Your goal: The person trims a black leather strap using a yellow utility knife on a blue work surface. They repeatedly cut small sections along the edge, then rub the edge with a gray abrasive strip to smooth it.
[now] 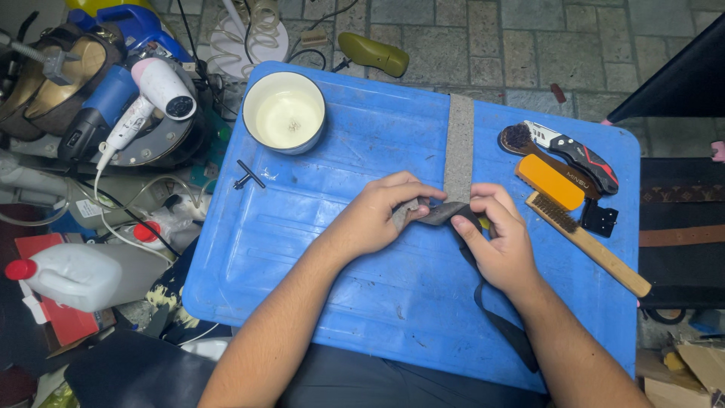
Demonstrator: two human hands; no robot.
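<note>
A: Obs. 1, hands. What do you note?

B: Left hand (375, 219) and right hand (495, 234) meet over the middle of the blue desk (317, 249). Both are closed in a pinch on a dark strap (445, 214). The left also grips a small grey pad (404, 214) against the strap's end.

A: Strap position?

B: Held just above the desk surface between the two hands. Its free length runs under the right hand and trails down toward the near edge of the desk.

A: Surroundings?

B: A grey strip (458, 147) lies on the desk, from its far edge down to the hands. White bowl (285, 112) at the far left corner, small black key (248, 175) near it. Right side: wooden-handled brush (585, 242), orange block (549, 181), folding knife (578, 153), grouped closely, well apart from the bowl. A white hair dryer (155, 94) rests off the desk, left.
</note>
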